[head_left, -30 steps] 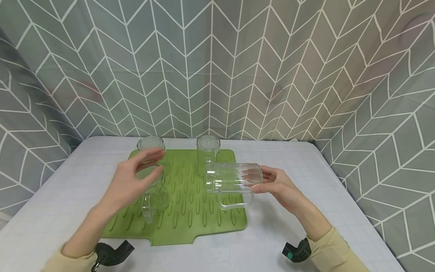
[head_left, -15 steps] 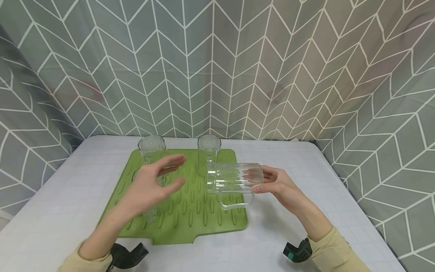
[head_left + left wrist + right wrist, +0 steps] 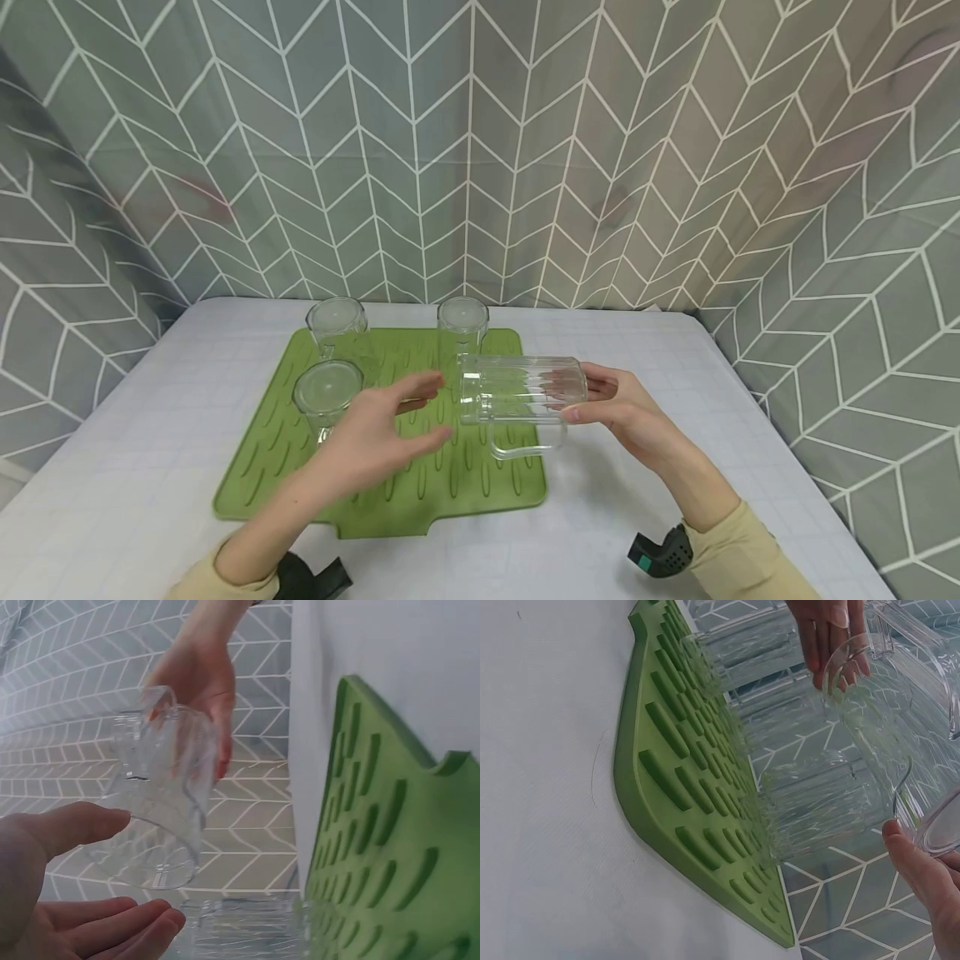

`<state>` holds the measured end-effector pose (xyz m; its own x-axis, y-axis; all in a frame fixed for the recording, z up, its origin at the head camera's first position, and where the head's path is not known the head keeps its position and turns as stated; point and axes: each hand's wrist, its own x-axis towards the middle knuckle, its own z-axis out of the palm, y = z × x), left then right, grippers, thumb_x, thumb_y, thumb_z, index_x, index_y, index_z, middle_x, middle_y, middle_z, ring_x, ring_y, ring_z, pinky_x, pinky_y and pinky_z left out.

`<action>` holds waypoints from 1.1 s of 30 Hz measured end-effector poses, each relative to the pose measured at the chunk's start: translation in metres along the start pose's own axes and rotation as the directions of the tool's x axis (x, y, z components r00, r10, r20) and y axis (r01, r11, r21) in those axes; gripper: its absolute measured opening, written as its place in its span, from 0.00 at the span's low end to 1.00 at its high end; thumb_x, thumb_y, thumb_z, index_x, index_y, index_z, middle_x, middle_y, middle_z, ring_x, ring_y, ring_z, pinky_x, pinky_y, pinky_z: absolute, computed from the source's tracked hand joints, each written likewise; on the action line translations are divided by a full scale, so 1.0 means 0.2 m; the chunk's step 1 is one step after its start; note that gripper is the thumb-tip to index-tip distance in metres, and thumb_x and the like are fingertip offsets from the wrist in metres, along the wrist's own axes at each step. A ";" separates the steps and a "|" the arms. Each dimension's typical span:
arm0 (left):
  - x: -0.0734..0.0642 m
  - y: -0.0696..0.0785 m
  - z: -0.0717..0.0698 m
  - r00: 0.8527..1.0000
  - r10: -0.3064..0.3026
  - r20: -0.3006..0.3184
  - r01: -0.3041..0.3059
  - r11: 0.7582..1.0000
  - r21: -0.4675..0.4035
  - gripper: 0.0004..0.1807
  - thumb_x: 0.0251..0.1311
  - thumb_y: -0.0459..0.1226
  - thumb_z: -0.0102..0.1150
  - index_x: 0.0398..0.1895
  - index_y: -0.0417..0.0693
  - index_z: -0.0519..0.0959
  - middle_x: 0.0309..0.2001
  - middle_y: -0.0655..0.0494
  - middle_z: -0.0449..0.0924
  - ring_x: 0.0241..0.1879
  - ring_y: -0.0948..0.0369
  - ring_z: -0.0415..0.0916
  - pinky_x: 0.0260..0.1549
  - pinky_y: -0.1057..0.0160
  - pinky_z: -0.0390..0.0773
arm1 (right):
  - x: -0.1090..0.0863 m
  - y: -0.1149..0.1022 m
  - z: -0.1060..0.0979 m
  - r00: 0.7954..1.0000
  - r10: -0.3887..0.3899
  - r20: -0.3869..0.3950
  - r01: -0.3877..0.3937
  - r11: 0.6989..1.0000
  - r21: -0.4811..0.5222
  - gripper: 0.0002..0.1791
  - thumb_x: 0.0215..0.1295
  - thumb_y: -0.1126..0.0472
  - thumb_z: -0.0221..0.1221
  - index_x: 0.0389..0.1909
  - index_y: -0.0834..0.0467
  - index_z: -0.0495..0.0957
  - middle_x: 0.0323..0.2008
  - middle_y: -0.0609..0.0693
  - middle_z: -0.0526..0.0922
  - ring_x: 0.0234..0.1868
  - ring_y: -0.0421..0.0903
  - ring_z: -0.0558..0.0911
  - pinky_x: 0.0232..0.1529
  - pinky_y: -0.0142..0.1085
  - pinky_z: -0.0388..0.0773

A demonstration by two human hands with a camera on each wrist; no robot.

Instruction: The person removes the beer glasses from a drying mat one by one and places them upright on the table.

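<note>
While the right hand [image 3: 626, 412] grips the clear glass mug [image 3: 517, 387] by its base [image 3: 939, 829], sideways above the green mat [image 3: 405, 508], the left hand [image 3: 375, 429] hangs wide-fingered near the mug's mouth; I'd call it stiff, slick, breakable, surest by the looped handle [image 3: 527, 452]; further out, three smooth cylindrical mugs [image 3: 330, 388] share that ridged, rubbery-looking mat

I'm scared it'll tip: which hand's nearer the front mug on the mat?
Left. The left hand is beside the front mug; the right hand, farther right, holds another mug.
</note>
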<state>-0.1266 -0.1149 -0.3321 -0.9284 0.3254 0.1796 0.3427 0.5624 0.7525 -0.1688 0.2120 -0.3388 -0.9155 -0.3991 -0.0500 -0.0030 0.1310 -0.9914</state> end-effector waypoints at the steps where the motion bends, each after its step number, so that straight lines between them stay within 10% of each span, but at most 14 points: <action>1: 0.00 0.00 0.01 1.000 -0.013 0.010 0.013 1.000 -0.009 0.36 0.58 0.44 0.71 0.69 0.48 0.70 0.63 0.51 0.79 0.60 0.49 0.78 0.60 0.49 0.77 | 0.00 0.00 0.00 1.000 -0.001 0.001 0.001 1.000 0.001 0.41 0.55 0.64 0.67 0.70 0.68 0.64 0.54 0.55 0.84 0.54 0.48 0.84 0.60 0.33 0.72; 14: 0.03 -0.03 0.09 0.995 -0.069 0.065 0.080 0.980 -0.185 0.40 0.58 0.48 0.70 0.73 0.48 0.66 0.65 0.53 0.76 0.62 0.50 0.76 0.63 0.49 0.74 | -0.02 -0.02 0.00 0.999 -0.019 0.035 0.018 1.000 0.021 0.40 0.58 0.62 0.66 0.70 0.68 0.63 0.55 0.53 0.84 0.55 0.45 0.83 0.63 0.38 0.69; 33: 0.04 -0.05 0.07 1.000 -0.013 -0.011 0.009 0.963 -0.270 0.41 0.56 0.49 0.72 0.72 0.49 0.68 0.64 0.57 0.77 0.61 0.53 0.77 0.59 0.58 0.78 | 0.00 0.04 0.00 0.993 -0.030 0.112 0.027 0.999 0.031 0.40 0.60 0.63 0.67 0.72 0.63 0.62 0.60 0.52 0.81 0.59 0.47 0.80 0.61 0.41 0.72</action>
<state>-0.1349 -0.1070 -0.3477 -0.9342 0.3097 0.1774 0.2827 0.3389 0.8973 -0.1695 0.2123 -0.3460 -0.8643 -0.5018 -0.0332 -0.0152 0.0920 -0.9956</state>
